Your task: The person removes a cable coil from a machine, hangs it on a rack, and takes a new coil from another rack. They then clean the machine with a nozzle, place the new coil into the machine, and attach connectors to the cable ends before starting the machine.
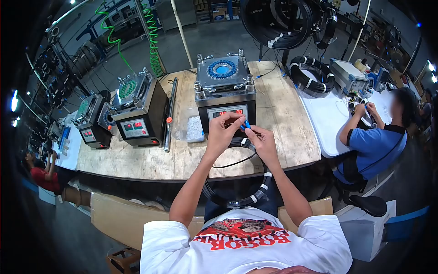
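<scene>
Bench [287,148], centre frame: wood, matt, scuffed. Machine [228,97], upper centre: metal, satin sheen. Blue piece [247,124], mid-frame: appears smooth plastic. Coiled cable [219,198], lower centre: glossy plastic sheath. Cardboard [121,214], lower left: matt. Shirt [182,253], bottom: matt cloth.

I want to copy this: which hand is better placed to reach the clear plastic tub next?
Probably the left hand: it's nearer the clear, rectangular plastic tub, while the right hand is farther away.

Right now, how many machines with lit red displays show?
3: first machine straight ahead, second machine to its left, third machine farthest left. Others may be hidden.
</scene>
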Available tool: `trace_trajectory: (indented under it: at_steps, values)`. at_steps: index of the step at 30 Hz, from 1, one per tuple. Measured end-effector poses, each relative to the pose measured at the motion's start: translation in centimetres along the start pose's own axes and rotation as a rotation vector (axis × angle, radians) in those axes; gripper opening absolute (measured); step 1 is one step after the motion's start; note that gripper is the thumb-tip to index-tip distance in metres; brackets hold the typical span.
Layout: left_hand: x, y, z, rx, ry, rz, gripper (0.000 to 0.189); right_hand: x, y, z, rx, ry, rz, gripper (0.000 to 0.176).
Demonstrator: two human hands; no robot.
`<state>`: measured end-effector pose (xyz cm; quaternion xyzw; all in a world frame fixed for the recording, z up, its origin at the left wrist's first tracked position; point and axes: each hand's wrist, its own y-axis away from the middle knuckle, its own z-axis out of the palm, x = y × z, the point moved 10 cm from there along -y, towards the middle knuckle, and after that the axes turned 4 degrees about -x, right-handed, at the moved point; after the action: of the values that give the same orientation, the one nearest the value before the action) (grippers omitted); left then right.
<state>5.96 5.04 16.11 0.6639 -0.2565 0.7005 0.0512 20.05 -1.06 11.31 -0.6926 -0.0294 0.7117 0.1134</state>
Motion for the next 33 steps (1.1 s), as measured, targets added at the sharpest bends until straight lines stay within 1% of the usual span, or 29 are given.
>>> trace_trajectory:
  at_steps: [5, 8, 14, 16, 17, 18, 19, 20, 21, 22, 24, 25, 26, 27, 29, 30, 32, 33]
  values:
    - [0.1, -0.2, 0.0, -0.053, -0.073, -0.002, 0.020, 0.0, 0.0, 0.2, -0.005, -0.002, -0.008, 0.026]
    - [-0.6, -0.1, 0.0, -0.075, -0.009, -0.014, 0.020, 0.0, -0.3, 0.2, -0.009, 0.003, -0.011, 0.025]
    - [1.0, 0.6, 0.6, -0.212, -0.160, 0.081, 0.026, -0.4, 0.0, 1.1, -0.043, -0.039, -0.001, 0.025]
    - [0.0, 1.1, 0.4, -0.272, -0.025, -0.020, 0.032, -1.4, 0.1, 1.1, -0.026, -0.077, -0.012, 0.025]
    - [-0.4, 1.4, 0.3, -0.303, 0.041, -0.069, 0.036, -1.0, 0.3, 1.5, -0.061, -0.032, 0.017, 0.025]
    - [-1.3, 1.8, -0.6, -0.307, -0.030, -0.076, 0.044, -0.5, 0.6, 1.8, -0.094, 0.011, 0.044, 0.024]
    - [-1.8, 2.4, -1.5, -0.289, -0.156, -0.081, 0.046, 0.1, 0.9, 2.2, -0.126, 0.054, 0.069, 0.024]
    - [-2.2, 3.3, -2.5, -0.270, -0.284, -0.085, 0.047, 1.5, 1.8, 2.7, -0.195, 0.088, 0.144, 0.022]
    - [-2.6, 4.1, -3.7, -0.250, -0.412, -0.087, 0.048, 2.4, 2.8, 3.0, -0.245, 0.176, 0.150, 0.022]
    - [-3.5, 4.9, -4.9, -0.304, -0.650, -0.031, 0.056, 3.5, 3.9, 3.2, -0.296, 0.266, 0.156, 0.022]
    - [-6.8, 7.7, -8.2, -0.251, -0.870, -0.100, 0.068, 6.3, 6.7, 3.8, -0.386, 0.477, 0.143, 0.023]
    - [-9.3, 9.5, -9.8, -0.301, -0.973, -0.207, 0.072, 7.8, 8.3, 4.1, -0.421, 0.596, 0.123, 0.024]
    - [-11.7, 11.4, -11.5, -0.351, -1.074, -0.313, 0.076, 7.7, 9.7, 4.6, -0.426, 0.803, -0.025, 0.024]
    - [-13.3, 13.0, -12.3, -0.404, -1.174, -0.421, 0.081, 8.3, 11.0, 5.3, -0.509, 0.949, -0.008, 0.026]
    - [-14.1, 15.6, -11.8, -0.474, -0.936, -0.646, 0.090, 11.4, 12.9, 5.9, -0.651, 1.168, -0.058, 0.027]
    - [-14.3, 17.0, -11.6, -0.503, -0.815, -0.752, 0.095, 12.5, 13.5, 5.9, -0.723, 1.219, -0.003, 0.028]
    - [-14.3, 18.4, -10.7, -0.406, -0.624, -0.805, 0.099, 14.3, 14.5, 5.7, -0.870, 1.319, 0.105, 0.028]
    - [-14.4, 19.2, -10.4, -0.356, -0.528, -0.825, 0.101, 12.9, 14.2, 6.1, -0.795, 1.258, -0.020, 0.028]
